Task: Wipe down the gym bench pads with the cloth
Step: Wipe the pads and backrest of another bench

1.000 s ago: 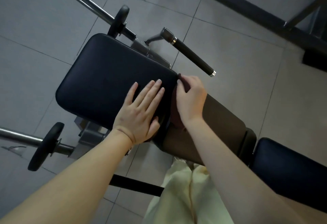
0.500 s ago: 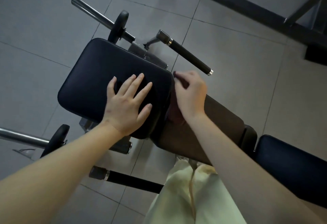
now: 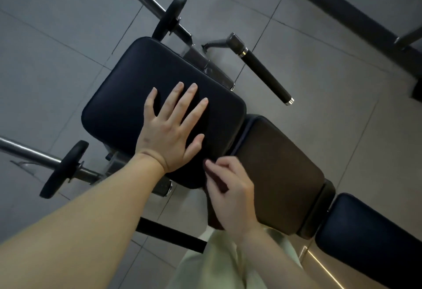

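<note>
The right grip (image 3: 230,197) has its fingers curled round a dark reddish cloth (image 3: 215,186), pinching it at the near edge of the black bench pad (image 3: 127,97), where that pad meets the brown pad (image 3: 280,174). The left grip (image 3: 169,133) lies flat on the black bench pad, fingers spread and holding nothing, just beside the right grip.
</note>
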Motion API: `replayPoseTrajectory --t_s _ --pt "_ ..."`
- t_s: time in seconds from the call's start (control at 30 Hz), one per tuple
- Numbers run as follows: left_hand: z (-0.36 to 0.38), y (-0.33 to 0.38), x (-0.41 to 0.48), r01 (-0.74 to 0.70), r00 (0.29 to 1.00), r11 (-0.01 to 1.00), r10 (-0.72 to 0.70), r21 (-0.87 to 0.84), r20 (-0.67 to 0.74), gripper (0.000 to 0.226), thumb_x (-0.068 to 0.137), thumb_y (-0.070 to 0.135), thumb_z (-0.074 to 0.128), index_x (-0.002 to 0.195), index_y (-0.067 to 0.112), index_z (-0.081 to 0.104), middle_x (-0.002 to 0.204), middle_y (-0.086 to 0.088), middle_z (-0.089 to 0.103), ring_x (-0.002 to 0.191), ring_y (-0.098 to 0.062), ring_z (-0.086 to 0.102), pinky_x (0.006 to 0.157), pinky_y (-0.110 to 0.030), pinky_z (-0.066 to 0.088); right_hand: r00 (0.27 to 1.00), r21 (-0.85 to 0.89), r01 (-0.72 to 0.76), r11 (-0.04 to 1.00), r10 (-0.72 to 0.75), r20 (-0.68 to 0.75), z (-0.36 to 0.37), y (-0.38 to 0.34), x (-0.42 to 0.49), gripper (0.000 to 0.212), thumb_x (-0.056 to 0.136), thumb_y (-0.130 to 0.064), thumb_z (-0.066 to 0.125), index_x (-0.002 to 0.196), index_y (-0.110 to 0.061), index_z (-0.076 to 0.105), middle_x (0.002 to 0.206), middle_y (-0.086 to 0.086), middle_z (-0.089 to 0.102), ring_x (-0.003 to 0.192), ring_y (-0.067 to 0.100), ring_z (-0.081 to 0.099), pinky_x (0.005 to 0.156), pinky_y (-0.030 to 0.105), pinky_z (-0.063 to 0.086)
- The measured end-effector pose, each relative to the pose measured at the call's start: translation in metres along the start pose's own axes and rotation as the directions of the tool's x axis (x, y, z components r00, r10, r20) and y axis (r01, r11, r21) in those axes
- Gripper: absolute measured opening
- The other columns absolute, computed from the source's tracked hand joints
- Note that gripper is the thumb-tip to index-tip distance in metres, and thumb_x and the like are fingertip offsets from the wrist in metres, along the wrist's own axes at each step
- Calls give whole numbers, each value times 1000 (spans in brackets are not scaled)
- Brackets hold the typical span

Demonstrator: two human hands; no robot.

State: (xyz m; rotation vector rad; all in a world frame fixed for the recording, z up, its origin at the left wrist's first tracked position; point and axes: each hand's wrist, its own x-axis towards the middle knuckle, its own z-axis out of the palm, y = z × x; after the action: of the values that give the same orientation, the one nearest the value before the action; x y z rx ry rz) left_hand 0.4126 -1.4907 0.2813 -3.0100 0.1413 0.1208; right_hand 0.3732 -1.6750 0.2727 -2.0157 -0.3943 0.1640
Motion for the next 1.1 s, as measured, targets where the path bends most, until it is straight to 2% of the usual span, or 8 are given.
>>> replayPoseTrajectory --t_s 0.2,0.3,0.4,0.57,0.73,0.87,0.97,1.1 --pt "2 -2 0 -1 999 1000 0 -22 -48 68 91 51 35 151 19 37 159 -14 28 147 -35 24 113 -65 16 989 -97 125 987 -131 -61 -22 -16 134 20 88 -2 69 108 -3 73 95 3 61 89 2 53 84 5 39" --pt "3 -1 1 -2 998 999 -1 -48 -59 66 91 51 39 148 18 40 158 -14 29 147 -34 24 115 -65 13 960 -70 261 963 -251 124 -13 -30 194 20 90 -6 66 109 -4 73 99 2 62 89 1 53 85 3 38" --pt "3 -2 1 83 994 994 -87 -68 -63 74 89 55 38 149 13 36 158 -19 27 146 -34 22 116 -61 11 871 -22 372 928 -341 355 11 -38 240 20 90 -8 64 107 -7 74 100 -4 60 91 -3 53 89 8 41" --pt "3 -1 1 202 971 971 -216 -130 -105 75 87 54 43 149 12 38 158 -19 27 146 -35 24 116 -60 14 778 22 421 907 -373 505 45 -49 298 16 85 -7 64 96 -10 76 97 -10 61 92 -3 56 90 11 41" --pt "6 -1 0 199 965 967 -222 -160 -141 71 88 51 44 147 12 42 157 -19 30 146 -35 26 116 -59 15 702 19 468 883 -385 599 37 -45 294 15 89 -6 63 100 -8 73 99 -15 56 96 -5 55 91 11 41" --pt "7 -1 1 195 964 966 -221 -169 -148 70 90 51 43 148 11 41 156 -19 31 145 -35 25 117 -58 11 657 -7 475 880 -349 669 1 -22 266 16 88 -1 66 102 -6 72 103 -3 58 99 3 55 93 16 43" --pt "8 -2 1 197 962 967 -223 -164 -156 70 90 50 42 148 11 41 156 -20 31 145 -36 25 116 -58 12 649 -29 515 857 -367 666 0 -19 262 11 87 1 67 96 -4 71 101 7 60 95 8 56 89 12 42" --pt "9 -2 1 201 961 966 -227 -162 -159 70 90 50 41 148 11 40 157 -19 30 145 -35 23 117 -57 11 671 -10 559 829 -445 593 30 -31 280 8 86 1 65 92 -4 68 97 2 57 90 -3 52 86 11 42"
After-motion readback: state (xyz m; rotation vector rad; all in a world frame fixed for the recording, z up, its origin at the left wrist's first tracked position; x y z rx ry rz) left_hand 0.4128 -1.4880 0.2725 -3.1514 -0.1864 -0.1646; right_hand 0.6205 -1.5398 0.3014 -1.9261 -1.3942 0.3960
